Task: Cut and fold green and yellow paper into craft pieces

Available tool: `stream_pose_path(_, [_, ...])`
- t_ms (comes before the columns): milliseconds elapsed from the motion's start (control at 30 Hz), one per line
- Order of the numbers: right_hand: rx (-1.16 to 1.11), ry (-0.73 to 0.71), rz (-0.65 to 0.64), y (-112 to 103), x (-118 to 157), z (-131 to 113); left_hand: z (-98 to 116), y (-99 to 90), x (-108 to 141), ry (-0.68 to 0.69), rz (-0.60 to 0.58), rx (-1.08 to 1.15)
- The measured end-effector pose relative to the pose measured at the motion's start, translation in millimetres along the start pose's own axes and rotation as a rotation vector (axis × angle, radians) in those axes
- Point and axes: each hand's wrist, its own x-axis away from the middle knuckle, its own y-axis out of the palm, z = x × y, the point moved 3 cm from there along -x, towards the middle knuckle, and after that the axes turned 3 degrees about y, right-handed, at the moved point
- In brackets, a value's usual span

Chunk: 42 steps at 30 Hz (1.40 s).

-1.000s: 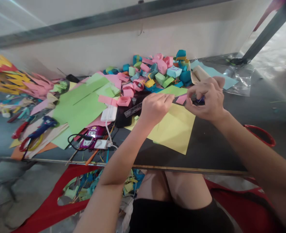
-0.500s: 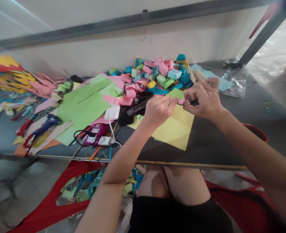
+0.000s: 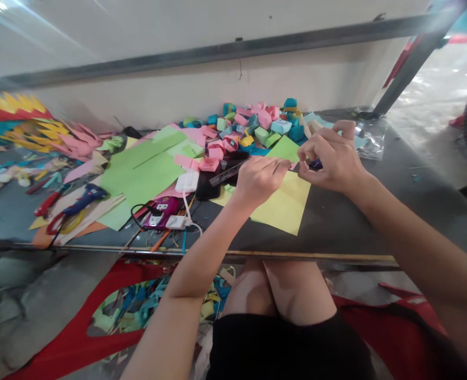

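Note:
My left hand (image 3: 262, 178) is closed in a pinch above the yellow paper sheets (image 3: 287, 206); whatever sits between its fingertips is too small to make out. A clear ruler (image 3: 226, 174) runs across a black phone (image 3: 208, 184) and passes beneath this hand. Facing it, a short gap away, my right hand (image 3: 334, 158) has its thumb and forefinger curled together, and any thing they grip cannot be made out. A small dark purple object (image 3: 316, 164) shows just behind the right fingers. Light green paper (image 3: 283, 150) lies beyond the two hands.
Folded paper pieces (image 3: 263, 124) are heaped at the back by the wall. To the left lie green sheets (image 3: 142, 163), a white power bank (image 3: 186, 181), a purple power strip (image 3: 162, 211) and a blue glue gun (image 3: 85, 199). A metal frame post (image 3: 410, 68) rises at right.
The head view has tilted and shifted slightly, so the table sits a little differently in it. Both hands keep nearly the same pinched pose, close to each other.

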Motion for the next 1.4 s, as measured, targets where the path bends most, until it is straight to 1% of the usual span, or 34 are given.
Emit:
stream_pose_path(200, [-0.042,0.02,0.012,-2,9,11,3,-2.9,-1,0.004,-0.008,-0.015])
stream_pose_path(300, [-0.053,0.001,0.035,-2,10,15,2,-4.7,0,0.006,0.017,-0.03])
stream_pose_path(367, [-0.053,0.014,0.052,-4,12,18,0,-5.6,2,0.015,0.03,-0.046])
stream_pose_path(467, [-0.049,0.084,0.053,-7,15,18,0,-4.4,3,0.014,-0.002,-0.047])
stream_pose_path(533, [-0.054,0.097,0.033,-8,15,14,1,-2.7,3,0.007,-0.03,-0.017])
stream_pose_path(633, [-0.063,0.029,0.006,-6,13,5,3,-0.4,1,-0.023,-0.066,0.061])
stream_pose_path(733, [-0.05,-0.029,0.035,-2,8,1,3,1.1,1,-0.053,-0.089,0.09])
stream_pose_path(833, [-0.033,-0.064,0.084,1,6,2,3,1.9,2,-0.04,-0.065,0.053])
stream_pose_path(900, [-0.025,-0.085,0.088,2,5,1,2,2.7,3,-0.024,-0.039,0.025])
stream_pose_path(967, [-0.023,-0.069,0.055,4,4,1,1,4.4,4,-0.022,-0.032,0.019])
stream_pose_path(1100, [-0.033,0.03,-0.02,8,4,5,-2,10.2,7,-0.058,-0.067,0.09])
stream_pose_path(1167, [-0.04,0.034,-0.013,9,4,8,-2,12.5,7,-0.063,-0.066,0.111])
stream_pose_path(1400, [-0.061,-0.035,0.038,10,11,16,-1,14.5,7,-0.032,-0.064,0.085])
